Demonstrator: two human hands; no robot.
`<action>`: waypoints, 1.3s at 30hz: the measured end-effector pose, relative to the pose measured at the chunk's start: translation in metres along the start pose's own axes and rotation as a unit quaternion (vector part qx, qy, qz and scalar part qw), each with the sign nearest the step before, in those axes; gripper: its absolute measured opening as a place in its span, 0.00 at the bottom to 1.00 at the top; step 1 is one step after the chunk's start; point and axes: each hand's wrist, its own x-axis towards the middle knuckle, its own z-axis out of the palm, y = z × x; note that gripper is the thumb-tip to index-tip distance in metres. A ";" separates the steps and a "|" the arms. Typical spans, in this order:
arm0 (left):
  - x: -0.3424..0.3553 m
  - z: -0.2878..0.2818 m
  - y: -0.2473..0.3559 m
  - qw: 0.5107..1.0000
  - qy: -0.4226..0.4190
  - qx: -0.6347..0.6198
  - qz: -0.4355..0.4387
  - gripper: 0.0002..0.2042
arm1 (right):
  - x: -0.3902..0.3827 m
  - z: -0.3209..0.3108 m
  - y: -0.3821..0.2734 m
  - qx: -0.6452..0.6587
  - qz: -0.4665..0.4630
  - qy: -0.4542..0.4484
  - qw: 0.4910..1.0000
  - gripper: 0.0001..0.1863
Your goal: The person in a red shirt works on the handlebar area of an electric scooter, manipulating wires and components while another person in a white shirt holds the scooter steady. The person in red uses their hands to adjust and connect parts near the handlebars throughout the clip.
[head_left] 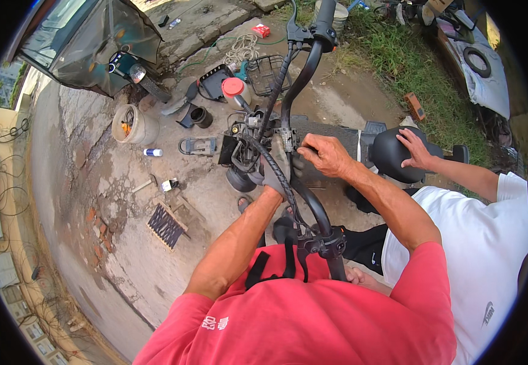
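- A black handlebar (316, 210) runs lengthwise away from a worker's red shirt (312, 316), its near grip (336, 267) beside the belly, its far grip (323, 24) pointing straight ahead.
- The left hand (274, 173), apparently gloved in grey, reaches forward beneath cables (277, 85) at the bar's centre; its fingers are partly hidden, their hold impossible to tell.
- The right hand (325, 153), bare, angles in, fingers curled beside the central clamp (288, 139); whether it pinches anything cannot be seen.
- A co-worker's hand (415, 149) spreads over a black seat (389, 158).
- Beyond stand a white bucket (147, 129) and a red-lidded container (233, 87).
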 end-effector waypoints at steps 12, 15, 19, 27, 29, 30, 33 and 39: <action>-0.009 -0.002 0.013 1.000 0.006 -0.001 -0.010 0.34 | 0.007 0.008 -0.027 0.003 0.166 -0.018 0.986 0.27; -0.005 -0.004 0.005 0.999 -0.004 -0.041 0.015 0.30 | 0.006 0.013 -0.030 0.033 0.227 0.002 0.973 0.29; 0.000 -0.002 -0.001 0.996 0.009 -0.084 0.035 0.28 | 0.001 0.025 -0.028 0.083 0.255 0.033 0.963 0.28; -0.003 -0.005 0.005 0.998 0.015 -0.019 0.062 0.31 | 0.006 0.019 -0.033 0.012 0.238 0.013 0.971 0.31; -0.006 -0.004 0.007 0.999 0.007 -0.033 0.035 0.31 | 0.004 0.018 -0.027 0.002 0.218 0.000 0.976 0.32; -0.009 -0.003 0.011 0.999 0.004 -0.033 0.013 0.31 | 0.001 0.018 -0.023 0.013 0.204 0.005 0.979 0.31; -0.009 -0.002 0.014 0.999 -0.003 -0.045 -0.006 0.31 | -0.004 0.017 -0.021 0.028 0.176 0.014 0.984 0.30; 0.001 -0.006 0.005 1.000 0.004 -0.010 -0.006 0.33 | -0.005 0.022 -0.031 0.043 0.219 0.043 0.974 0.31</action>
